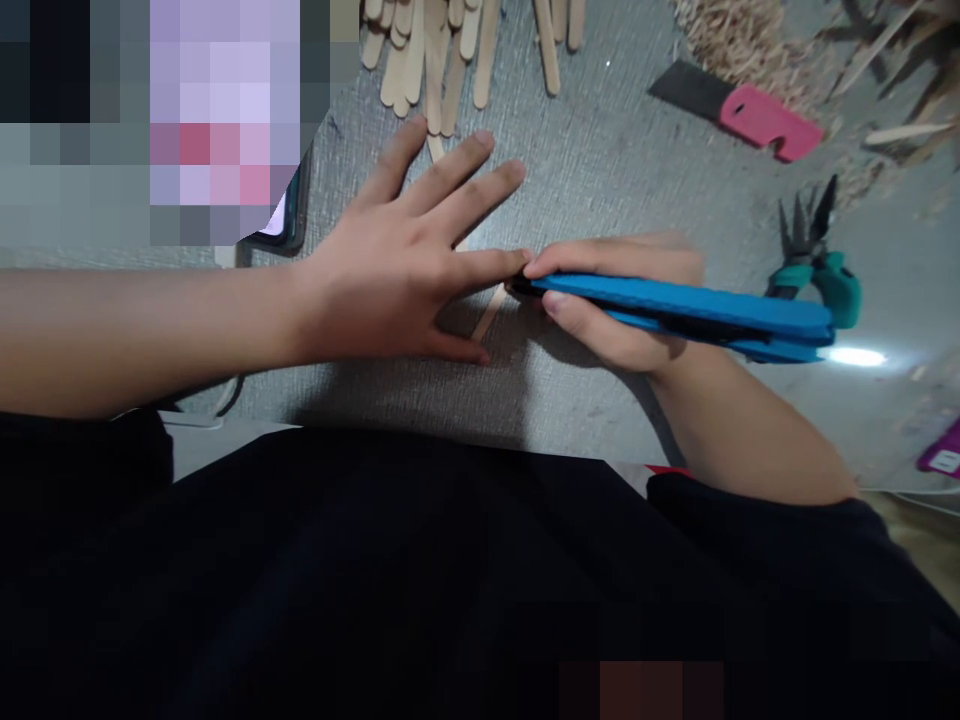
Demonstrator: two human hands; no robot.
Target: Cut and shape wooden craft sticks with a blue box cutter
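Note:
My left hand (420, 255) lies flat with its fingers spread, palm down on the table. Part of a narrow wooden stick (491, 312) shows between its thumb and index finger. In my right hand (622, 300) is a blue utility knife (690, 308), gripped with its dark tip pointing left. That tip meets the stick close to my left index fingertip. My palm and fingers hide much of the stick, and the blade's edge cannot be made out.
Several craft sticks (442, 60) lie at the top. Right of them are a pink-handled cutter (769, 120), wood shavings (735, 45) and teal-handled pliers (836, 285). A phone (296, 215) sits at upper left, partly blurred out, with a cable (231, 395) below it.

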